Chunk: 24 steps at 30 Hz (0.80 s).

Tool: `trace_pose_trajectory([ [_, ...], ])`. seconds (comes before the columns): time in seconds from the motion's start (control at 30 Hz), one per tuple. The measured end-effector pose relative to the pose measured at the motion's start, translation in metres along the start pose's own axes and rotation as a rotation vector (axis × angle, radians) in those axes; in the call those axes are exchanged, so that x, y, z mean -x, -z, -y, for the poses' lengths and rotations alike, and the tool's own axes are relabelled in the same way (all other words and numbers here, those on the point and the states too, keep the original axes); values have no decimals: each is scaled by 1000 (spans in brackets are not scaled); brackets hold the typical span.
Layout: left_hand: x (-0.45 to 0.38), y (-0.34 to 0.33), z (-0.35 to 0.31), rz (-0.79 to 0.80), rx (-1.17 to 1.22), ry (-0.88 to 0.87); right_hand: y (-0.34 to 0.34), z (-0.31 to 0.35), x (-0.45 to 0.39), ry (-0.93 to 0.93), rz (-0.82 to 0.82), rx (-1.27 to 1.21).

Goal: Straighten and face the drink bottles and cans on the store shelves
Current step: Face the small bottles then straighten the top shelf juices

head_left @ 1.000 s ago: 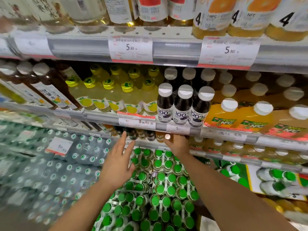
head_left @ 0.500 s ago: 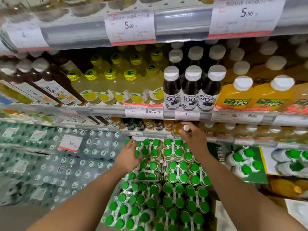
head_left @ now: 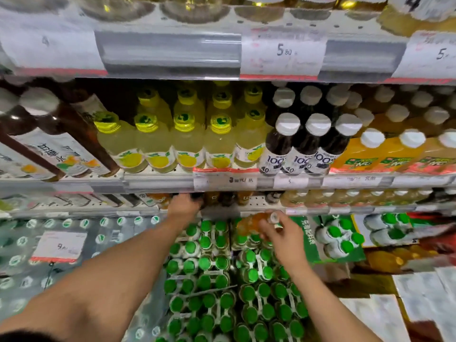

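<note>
Just right of the frame's centre, your right hand [head_left: 283,233] holds a small orange bottle [head_left: 250,225] with a white cap, fingers wrapped around its neck end. The bottle lies tilted, cap toward the right, in front of the lip of the low shelf [head_left: 222,211] and above the green-capped packs [head_left: 222,280] that fill the lower middle of the frame.

Your left hand [head_left: 183,206] reaches under the rail at centre, into that same low shelf among a row of dark and amber bottles [head_left: 229,197]. Its fingers disappear into the shadow there, so you cannot tell whether they grip anything.

One tier up, across the middle of the frame, stand pale yellow lemon bottles [head_left: 187,141], then three dark bottles marked 100% [head_left: 298,144], then orange juice bottles [head_left: 385,151] toward the right edge. Brown bottles [head_left: 56,134] lean at the left edge. Price tags [head_left: 283,53] run along the blurred top rail. Shrink-wrapped packs of clear bottles [head_left: 74,243] occupy the lower left.
</note>
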<state>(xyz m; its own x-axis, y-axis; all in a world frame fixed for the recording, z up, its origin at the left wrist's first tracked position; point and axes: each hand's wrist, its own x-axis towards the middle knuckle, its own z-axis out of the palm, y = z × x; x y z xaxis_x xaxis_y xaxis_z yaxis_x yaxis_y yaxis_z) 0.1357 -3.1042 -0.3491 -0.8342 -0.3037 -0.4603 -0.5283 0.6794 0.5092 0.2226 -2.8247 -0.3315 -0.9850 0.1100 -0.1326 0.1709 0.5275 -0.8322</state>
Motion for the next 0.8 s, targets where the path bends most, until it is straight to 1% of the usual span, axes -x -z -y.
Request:
trace_pose_trajectory([
  [0.1,-16,0,-1,139,224,18,-4,12,10,-14,-6,11],
  [0.13,-20,-3,1,162,254,28,-4,15,12,-21,-4,1],
  [0.17,-25,-5,3,154,211,24,-5,16,14,-36,6,-10],
  [0.23,-26,-7,7,23,-22,7,-6,20,17,-78,42,-13],
  [0.27,-22,-8,10,-34,-85,-13,-7,23,18,-86,54,-2],
  [0.3,-16,-8,14,-73,-98,-44,-9,26,18,-86,56,1],
  [0.37,1,-6,23,-113,-32,-136,-13,35,18,-66,60,8],
  [0.47,27,9,39,-138,131,-246,-28,51,14,-37,73,47],
  [0.6,50,32,68,-149,156,-258,-61,64,10,-5,124,48],
  [0.67,65,43,84,-155,212,-266,-76,69,6,31,139,48],
  [0.8,96,58,116,-252,307,-278,-102,81,0,103,143,97],
])
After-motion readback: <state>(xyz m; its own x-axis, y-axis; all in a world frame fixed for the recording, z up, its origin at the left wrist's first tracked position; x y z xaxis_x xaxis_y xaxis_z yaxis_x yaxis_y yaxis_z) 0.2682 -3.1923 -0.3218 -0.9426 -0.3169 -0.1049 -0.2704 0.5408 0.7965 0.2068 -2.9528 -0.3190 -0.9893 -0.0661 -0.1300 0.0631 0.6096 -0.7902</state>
